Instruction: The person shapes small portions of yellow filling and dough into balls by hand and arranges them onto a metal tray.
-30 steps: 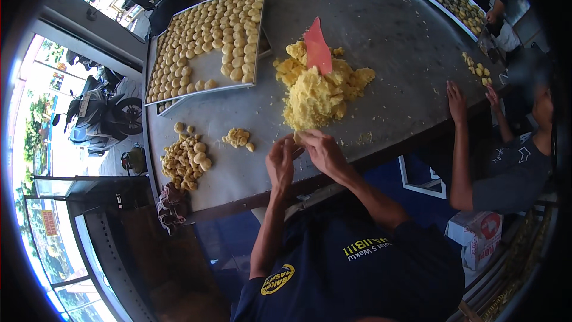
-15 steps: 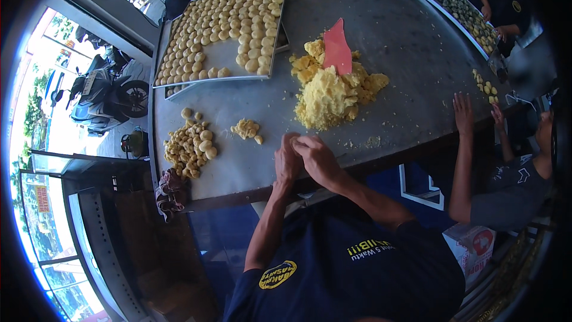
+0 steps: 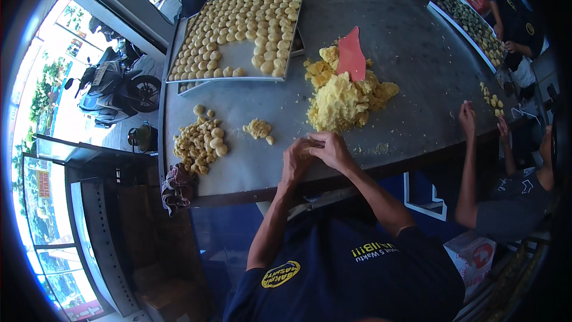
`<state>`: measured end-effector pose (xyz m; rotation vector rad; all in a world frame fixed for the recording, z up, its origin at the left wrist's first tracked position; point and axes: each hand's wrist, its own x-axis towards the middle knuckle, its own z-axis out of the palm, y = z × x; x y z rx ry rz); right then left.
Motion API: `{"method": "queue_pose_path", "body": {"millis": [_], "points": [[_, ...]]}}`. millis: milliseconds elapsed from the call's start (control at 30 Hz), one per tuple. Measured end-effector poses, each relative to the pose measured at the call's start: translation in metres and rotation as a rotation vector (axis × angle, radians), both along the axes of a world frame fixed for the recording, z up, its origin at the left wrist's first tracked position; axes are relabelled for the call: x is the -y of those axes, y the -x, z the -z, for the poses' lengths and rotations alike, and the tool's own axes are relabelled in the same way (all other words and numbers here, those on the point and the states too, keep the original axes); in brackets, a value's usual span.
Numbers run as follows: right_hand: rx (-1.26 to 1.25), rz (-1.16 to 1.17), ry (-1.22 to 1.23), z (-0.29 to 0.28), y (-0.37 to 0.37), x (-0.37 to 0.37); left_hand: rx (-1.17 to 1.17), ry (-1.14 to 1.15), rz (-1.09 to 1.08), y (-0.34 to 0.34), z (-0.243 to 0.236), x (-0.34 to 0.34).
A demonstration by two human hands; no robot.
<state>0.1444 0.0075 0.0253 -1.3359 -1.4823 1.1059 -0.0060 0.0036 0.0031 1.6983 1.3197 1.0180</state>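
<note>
My left hand (image 3: 295, 160) is curled around a small piece of dough (image 3: 306, 151), mostly hidden by the fingers. The fingers of my right hand (image 3: 331, 150) close over it from the other side, so both hands meet above the near edge of the table. Just beyond them rises a heap of crumbly yellow filling (image 3: 339, 104), with a flat red scraper (image 3: 352, 56) stuck upright in it. To the left of my hands lies a small cluster of dough bits (image 3: 258, 129). A bigger pile of dough pieces (image 3: 199, 146) sits farther left.
A tray of round dough balls (image 3: 244, 30) stands at the far left on the metal table (image 3: 262, 170). A crumpled cloth (image 3: 177, 188) hangs at the left corner. Co-workers are at the right, one raising a hand (image 3: 468, 118), beside another filled tray (image 3: 468, 27).
My hands stay together, and the right fingers have shifted over the left hand, exposing some dough. The co-worker's hand at the right has lifted off the table. The whole view has shifted slightly.
</note>
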Motion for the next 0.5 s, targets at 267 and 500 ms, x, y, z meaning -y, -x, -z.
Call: {"method": "queue_pose_path", "body": {"millis": [267,500], "points": [[-0.015,0.271,-0.211,-0.026,-0.029,0.022,-0.064,0.044,-0.073,0.006,-0.008,-0.004],[0.512,0.432,-0.147,0.026,-0.077,0.017,0.632,0.41,-0.093,0.02,0.004,-0.016]]}}
